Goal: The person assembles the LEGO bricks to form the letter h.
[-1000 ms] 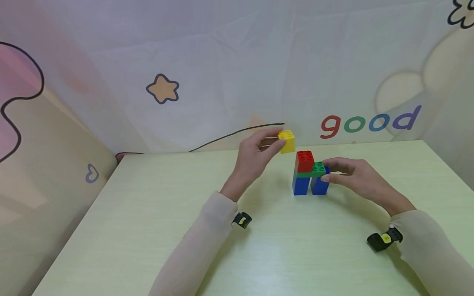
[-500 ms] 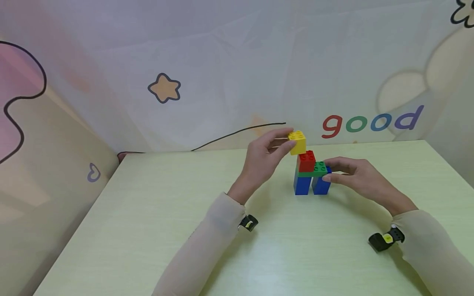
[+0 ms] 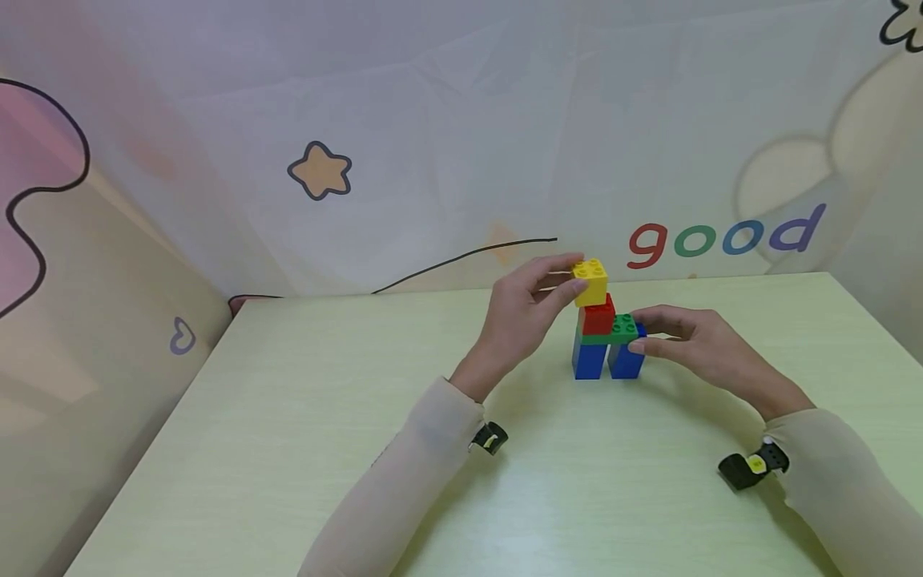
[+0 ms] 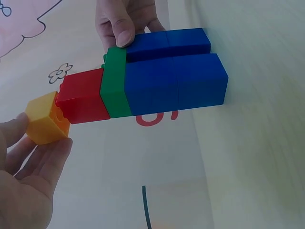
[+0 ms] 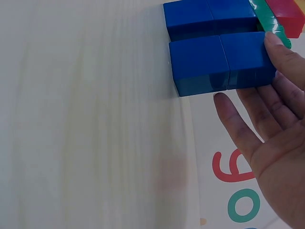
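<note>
My left hand pinches a yellow toy brick between thumb and fingers, right above a red brick. In the left wrist view the yellow brick sits slightly tilted against the red one's studded end; whether it is pressed on cannot be seen. Under the red brick lies a flat green brick with bare studs on its right half. Two blue columns, each of two stacked bricks, carry the green piece. My right hand grips the upper part of the right blue column.
A pale wood-grain table bears the stack near its far edge. Behind it hangs a printed cloth with a star and the coloured word "good". Black straps sit on both wrists.
My left hand has carried the yellow brick rightward, from beside the stack to over the red brick, then slightly down. The right hand stays on the blue column.
</note>
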The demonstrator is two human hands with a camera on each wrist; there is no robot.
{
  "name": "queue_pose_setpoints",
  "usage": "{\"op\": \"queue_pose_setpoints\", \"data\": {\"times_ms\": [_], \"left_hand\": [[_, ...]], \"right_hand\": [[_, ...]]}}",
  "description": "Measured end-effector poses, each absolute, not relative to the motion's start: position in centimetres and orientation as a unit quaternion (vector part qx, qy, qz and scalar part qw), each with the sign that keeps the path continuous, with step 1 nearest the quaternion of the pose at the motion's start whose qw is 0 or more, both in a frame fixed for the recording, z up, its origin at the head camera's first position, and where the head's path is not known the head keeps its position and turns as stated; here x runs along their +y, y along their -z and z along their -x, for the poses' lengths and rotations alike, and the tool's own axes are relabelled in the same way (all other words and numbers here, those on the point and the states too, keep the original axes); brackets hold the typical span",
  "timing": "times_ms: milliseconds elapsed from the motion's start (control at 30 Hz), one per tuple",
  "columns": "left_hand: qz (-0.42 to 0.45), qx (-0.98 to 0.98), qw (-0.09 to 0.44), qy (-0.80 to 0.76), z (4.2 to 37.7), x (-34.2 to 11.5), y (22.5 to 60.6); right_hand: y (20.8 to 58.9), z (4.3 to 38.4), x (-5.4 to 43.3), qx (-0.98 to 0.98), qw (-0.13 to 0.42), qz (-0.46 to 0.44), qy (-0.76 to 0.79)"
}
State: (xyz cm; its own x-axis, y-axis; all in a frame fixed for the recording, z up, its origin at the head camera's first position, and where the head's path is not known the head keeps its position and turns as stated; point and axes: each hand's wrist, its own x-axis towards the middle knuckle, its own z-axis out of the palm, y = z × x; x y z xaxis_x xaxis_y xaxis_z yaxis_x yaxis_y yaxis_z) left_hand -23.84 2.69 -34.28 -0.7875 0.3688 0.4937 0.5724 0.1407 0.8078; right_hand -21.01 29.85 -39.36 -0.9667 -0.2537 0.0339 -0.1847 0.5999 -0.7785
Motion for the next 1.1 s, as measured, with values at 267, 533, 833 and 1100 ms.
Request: {"op": "queue_pose_setpoints", "data": {"times_ms": [267, 533, 833, 1100], "left_hand": [[0.32, -0.749, 0.08, 0.575, 23.75, 3.18, 34.24], [0.321, -0.757, 0.072, 0.565, 23.69, 3.5, 34.27], [0.334, -0.753, 0.07, 0.563, 23.77, 3.3, 34.18], [0.319, -0.735, 0.054, 0.597, 24.02, 3.25, 34.56]], "right_hand": [[39.43, 20.94, 29.85, 0.892, 0.034, 0.124, 0.433], [39.53, 20.99, 29.81, 0.89, 0.034, 0.127, 0.436], [39.38, 20.96, 29.71, 0.892, 0.035, 0.125, 0.432], [39.32, 20.83, 29.56, 0.89, 0.038, 0.124, 0.437]]}}
